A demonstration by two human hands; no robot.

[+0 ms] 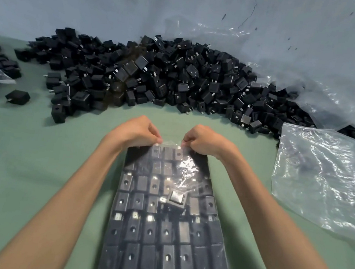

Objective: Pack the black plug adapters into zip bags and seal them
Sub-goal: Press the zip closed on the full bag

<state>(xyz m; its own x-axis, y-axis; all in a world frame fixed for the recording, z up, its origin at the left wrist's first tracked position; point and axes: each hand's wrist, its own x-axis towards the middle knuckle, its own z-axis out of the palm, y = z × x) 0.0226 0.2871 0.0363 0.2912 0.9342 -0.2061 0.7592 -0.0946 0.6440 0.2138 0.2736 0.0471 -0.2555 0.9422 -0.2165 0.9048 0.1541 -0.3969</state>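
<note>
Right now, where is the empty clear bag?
In the head view the empty clear bag lies flat on the green table at the right, in front of the adapter pile, right of the right hand.

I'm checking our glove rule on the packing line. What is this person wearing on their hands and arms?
Nothing that shows. The left hand and right hand are bare, with no gloves, and no watch or bracelet at either wrist. No sleeves appear: both arms are uncovered down to the bottom edge of the picture. The fingers are partly hidden, so rings cannot be ruled out.
</note>
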